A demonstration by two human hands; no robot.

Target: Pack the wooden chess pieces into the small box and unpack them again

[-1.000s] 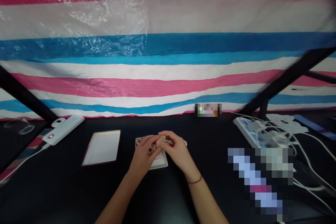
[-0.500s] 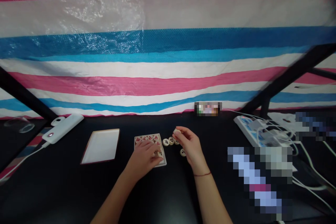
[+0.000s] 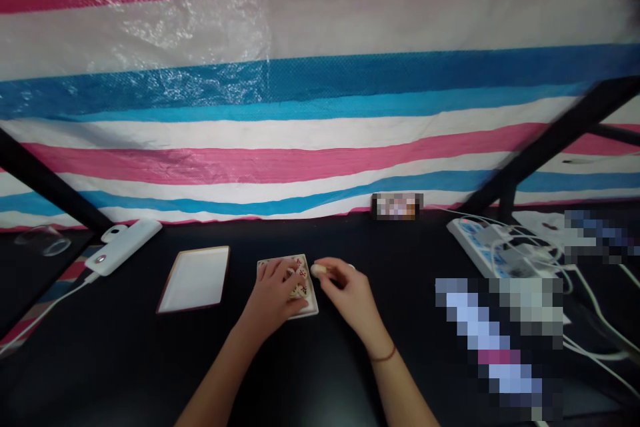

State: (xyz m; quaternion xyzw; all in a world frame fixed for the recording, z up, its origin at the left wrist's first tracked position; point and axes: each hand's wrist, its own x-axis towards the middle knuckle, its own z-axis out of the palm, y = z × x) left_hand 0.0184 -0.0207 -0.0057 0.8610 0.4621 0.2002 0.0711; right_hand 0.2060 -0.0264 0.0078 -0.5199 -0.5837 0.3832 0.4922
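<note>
A small white tray (image 3: 314, 307) lies on the black table in front of me and holds several round pale game pieces (image 3: 299, 273) with red marks. My left hand (image 3: 273, 297) rests flat on the tray, fingers spread over the pieces. Just right of the tray, my right hand (image 3: 347, 293) pinches one round pale piece (image 3: 318, 270) between thumb and fingertips. The loose pieces beside the tray are hidden under that hand.
An empty white tray lid (image 3: 194, 278) lies to the left. A white power bank (image 3: 123, 246) with cable sits far left. A power strip (image 3: 487, 247) with white cables lies at the right. A striped tarp (image 3: 300, 100) hangs behind the table.
My right hand went out to the loose pieces right of the tray, then came back toward the tray's edge with one piece pinched. My left hand has stayed on the tray.
</note>
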